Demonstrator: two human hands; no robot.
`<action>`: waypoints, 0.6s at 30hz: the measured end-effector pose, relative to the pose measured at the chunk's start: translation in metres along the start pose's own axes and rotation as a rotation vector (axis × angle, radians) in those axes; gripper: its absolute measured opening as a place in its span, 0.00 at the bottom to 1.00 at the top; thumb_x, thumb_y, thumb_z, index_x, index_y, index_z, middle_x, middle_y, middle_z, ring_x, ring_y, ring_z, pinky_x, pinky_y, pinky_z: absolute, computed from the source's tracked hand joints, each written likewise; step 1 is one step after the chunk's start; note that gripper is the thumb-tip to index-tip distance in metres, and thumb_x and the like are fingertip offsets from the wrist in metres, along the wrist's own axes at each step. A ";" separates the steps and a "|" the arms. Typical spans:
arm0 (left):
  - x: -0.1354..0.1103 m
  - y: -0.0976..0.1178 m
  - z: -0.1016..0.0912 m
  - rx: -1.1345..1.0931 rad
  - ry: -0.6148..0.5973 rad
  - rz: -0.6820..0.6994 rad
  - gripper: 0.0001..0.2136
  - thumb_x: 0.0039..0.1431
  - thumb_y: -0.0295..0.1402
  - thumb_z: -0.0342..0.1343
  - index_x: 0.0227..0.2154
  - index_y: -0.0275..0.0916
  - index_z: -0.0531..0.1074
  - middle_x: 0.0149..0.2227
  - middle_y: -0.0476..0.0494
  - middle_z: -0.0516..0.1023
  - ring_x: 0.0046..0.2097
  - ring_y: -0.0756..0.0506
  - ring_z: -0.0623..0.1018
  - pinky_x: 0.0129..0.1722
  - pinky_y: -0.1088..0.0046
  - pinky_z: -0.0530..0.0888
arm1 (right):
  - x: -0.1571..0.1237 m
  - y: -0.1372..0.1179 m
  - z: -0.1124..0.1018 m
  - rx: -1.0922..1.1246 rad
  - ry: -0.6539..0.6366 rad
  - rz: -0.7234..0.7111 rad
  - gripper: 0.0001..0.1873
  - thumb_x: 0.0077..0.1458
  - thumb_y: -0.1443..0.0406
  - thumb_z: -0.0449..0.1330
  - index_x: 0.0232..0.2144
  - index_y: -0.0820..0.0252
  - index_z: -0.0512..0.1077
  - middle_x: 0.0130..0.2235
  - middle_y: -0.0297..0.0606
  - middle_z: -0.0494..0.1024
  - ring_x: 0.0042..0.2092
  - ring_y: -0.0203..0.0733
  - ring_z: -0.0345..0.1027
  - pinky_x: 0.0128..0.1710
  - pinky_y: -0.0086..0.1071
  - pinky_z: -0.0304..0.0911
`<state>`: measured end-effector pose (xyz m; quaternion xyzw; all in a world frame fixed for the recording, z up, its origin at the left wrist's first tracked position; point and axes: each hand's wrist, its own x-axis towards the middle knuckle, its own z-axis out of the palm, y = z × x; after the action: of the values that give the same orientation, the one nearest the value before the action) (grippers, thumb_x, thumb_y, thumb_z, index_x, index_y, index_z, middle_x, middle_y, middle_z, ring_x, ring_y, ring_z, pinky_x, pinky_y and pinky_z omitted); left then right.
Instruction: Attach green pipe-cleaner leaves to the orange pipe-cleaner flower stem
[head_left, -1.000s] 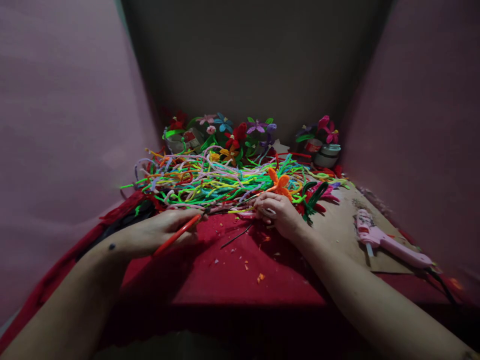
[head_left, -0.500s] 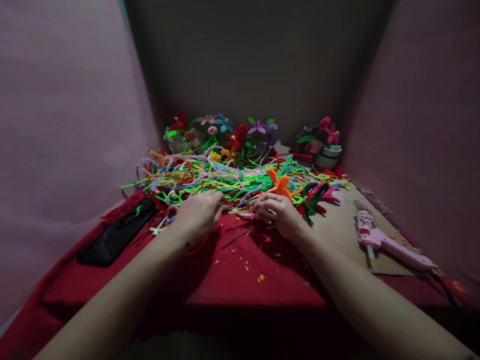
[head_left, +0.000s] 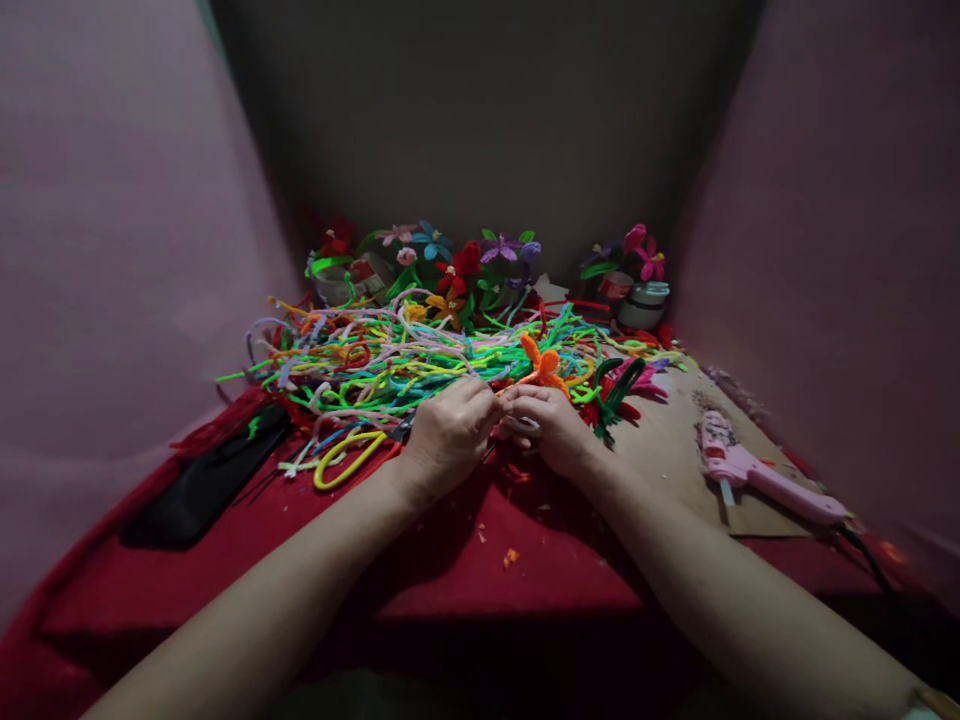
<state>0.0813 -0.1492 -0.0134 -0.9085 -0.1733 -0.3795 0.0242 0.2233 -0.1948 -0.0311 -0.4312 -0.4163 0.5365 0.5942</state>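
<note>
An orange pipe-cleaner flower (head_left: 544, 366) tilts up in front of the colourful pile, its petals above my fingers. My right hand (head_left: 551, 428) is closed around the base of the flower's stem, and a pale, rounded thing (head_left: 526, 426) shows under its fingers. Against it, my left hand (head_left: 454, 428) pinches at the same stem, which is mostly hidden by both hands. Yellow-handled scissors (head_left: 351, 462) lie beside my left hand, their dark blades partly behind it.
Loose pipe cleaners (head_left: 420, 350) form a heap behind my hands. Finished flowers (head_left: 457, 265) stand along the back. At right, a pink glue gun (head_left: 772, 480) rests on cardboard (head_left: 675, 470). A black phone (head_left: 202, 490) lies left on the red cloth (head_left: 517, 590), with orange scraps (head_left: 511, 558) in front.
My left hand has moved right along the stem to meet my right hand, uncovering the yellow-handled scissors. The whole view has shifted slightly. My right hand still holds the orange flower.
</note>
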 end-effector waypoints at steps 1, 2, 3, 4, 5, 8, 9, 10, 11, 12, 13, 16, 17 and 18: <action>-0.001 0.000 0.000 0.048 0.018 0.034 0.09 0.59 0.28 0.47 0.27 0.36 0.71 0.28 0.43 0.74 0.33 0.49 0.72 0.32 0.75 0.68 | 0.000 0.000 0.000 0.004 -0.005 0.001 0.03 0.40 0.67 0.57 0.22 0.62 0.68 0.16 0.32 0.69 0.16 0.29 0.52 0.14 0.23 0.44; -0.002 0.001 0.000 0.081 0.029 0.060 0.09 0.59 0.28 0.47 0.28 0.36 0.71 0.28 0.43 0.74 0.33 0.48 0.72 0.32 0.74 0.68 | -0.001 -0.001 0.000 0.007 -0.012 0.004 0.03 0.40 0.67 0.57 0.22 0.62 0.68 0.16 0.32 0.69 0.16 0.28 0.52 0.14 0.23 0.44; -0.003 0.001 0.000 0.096 0.033 0.076 0.09 0.59 0.28 0.46 0.28 0.36 0.71 0.28 0.43 0.74 0.33 0.48 0.72 0.33 0.74 0.68 | -0.002 -0.002 0.000 0.010 -0.022 0.008 0.03 0.40 0.67 0.57 0.22 0.62 0.68 0.16 0.32 0.69 0.16 0.28 0.51 0.14 0.23 0.44; -0.003 0.001 -0.001 0.097 0.031 0.084 0.10 0.60 0.28 0.45 0.28 0.36 0.71 0.28 0.43 0.74 0.34 0.48 0.72 0.33 0.74 0.68 | -0.002 -0.003 0.000 0.011 -0.033 0.010 0.03 0.40 0.67 0.57 0.22 0.62 0.68 0.16 0.32 0.69 0.16 0.28 0.51 0.15 0.23 0.43; -0.004 0.001 -0.001 0.088 0.024 0.088 0.10 0.60 0.28 0.45 0.29 0.36 0.71 0.28 0.42 0.74 0.34 0.48 0.72 0.34 0.74 0.69 | -0.003 -0.004 0.000 0.010 -0.048 0.009 0.03 0.40 0.67 0.57 0.22 0.62 0.68 0.16 0.32 0.69 0.15 0.27 0.50 0.15 0.23 0.43; -0.004 0.000 -0.002 0.060 0.002 0.069 0.10 0.60 0.28 0.44 0.30 0.36 0.70 0.31 0.42 0.74 0.36 0.48 0.72 0.36 0.73 0.69 | -0.004 -0.006 0.000 -0.020 -0.096 0.008 0.04 0.42 0.66 0.58 0.23 0.62 0.67 0.16 0.31 0.69 0.15 0.26 0.49 0.15 0.23 0.42; -0.004 0.000 -0.002 0.057 0.000 0.060 0.10 0.60 0.28 0.44 0.30 0.35 0.70 0.31 0.41 0.74 0.36 0.48 0.72 0.36 0.73 0.69 | -0.005 -0.006 0.000 -0.036 -0.107 0.013 0.05 0.43 0.65 0.58 0.24 0.62 0.67 0.17 0.30 0.68 0.15 0.26 0.49 0.14 0.23 0.41; -0.004 -0.001 -0.001 0.060 0.000 0.051 0.09 0.60 0.29 0.45 0.30 0.35 0.70 0.32 0.41 0.74 0.36 0.48 0.72 0.35 0.73 0.69 | -0.005 -0.006 0.000 -0.050 -0.116 0.020 0.05 0.43 0.64 0.58 0.24 0.61 0.67 0.17 0.30 0.68 0.15 0.26 0.49 0.14 0.23 0.41; -0.004 -0.001 -0.001 0.068 -0.001 0.047 0.09 0.60 0.29 0.45 0.30 0.35 0.70 0.32 0.40 0.74 0.36 0.48 0.72 0.35 0.73 0.69 | -0.005 -0.006 0.000 -0.060 -0.122 0.028 0.05 0.43 0.64 0.58 0.25 0.61 0.67 0.17 0.29 0.68 0.15 0.26 0.49 0.14 0.23 0.41; -0.005 -0.001 0.000 0.082 0.000 0.051 0.09 0.60 0.29 0.45 0.30 0.34 0.70 0.32 0.40 0.74 0.36 0.48 0.72 0.35 0.74 0.69 | -0.006 -0.006 0.000 -0.065 -0.124 0.035 0.05 0.43 0.64 0.58 0.25 0.61 0.66 0.17 0.29 0.68 0.15 0.26 0.49 0.14 0.22 0.41; -0.005 -0.002 0.000 0.101 -0.001 0.066 0.09 0.60 0.29 0.45 0.30 0.34 0.70 0.32 0.40 0.73 0.36 0.48 0.71 0.34 0.74 0.69 | -0.006 -0.007 0.001 -0.067 -0.121 0.042 0.05 0.43 0.65 0.58 0.25 0.61 0.66 0.17 0.28 0.67 0.15 0.26 0.49 0.14 0.22 0.41; -0.008 -0.004 -0.001 0.171 -0.007 0.155 0.09 0.60 0.29 0.46 0.32 0.33 0.70 0.32 0.40 0.74 0.36 0.47 0.71 0.33 0.73 0.68 | -0.006 -0.007 0.001 -0.098 -0.115 0.057 0.04 0.42 0.65 0.57 0.25 0.61 0.67 0.17 0.30 0.68 0.17 0.28 0.55 0.15 0.22 0.43; -0.008 -0.004 -0.001 0.193 -0.009 0.182 0.09 0.60 0.28 0.45 0.33 0.33 0.70 0.32 0.40 0.73 0.36 0.46 0.70 0.33 0.72 0.68 | -0.006 -0.007 0.000 -0.112 -0.120 0.058 0.04 0.42 0.65 0.56 0.25 0.61 0.67 0.17 0.31 0.68 0.18 0.29 0.57 0.16 0.23 0.44; -0.009 -0.004 -0.001 0.212 -0.013 0.197 0.09 0.60 0.28 0.45 0.34 0.33 0.70 0.32 0.40 0.73 0.36 0.46 0.70 0.33 0.72 0.68 | -0.006 -0.007 0.000 -0.124 -0.128 0.057 0.05 0.43 0.65 0.56 0.25 0.61 0.68 0.18 0.31 0.69 0.18 0.30 0.58 0.16 0.23 0.45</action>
<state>0.0735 -0.1480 -0.0192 -0.9160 -0.1226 -0.3488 0.1560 0.2245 -0.2014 -0.0248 -0.4436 -0.4734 0.5526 0.5231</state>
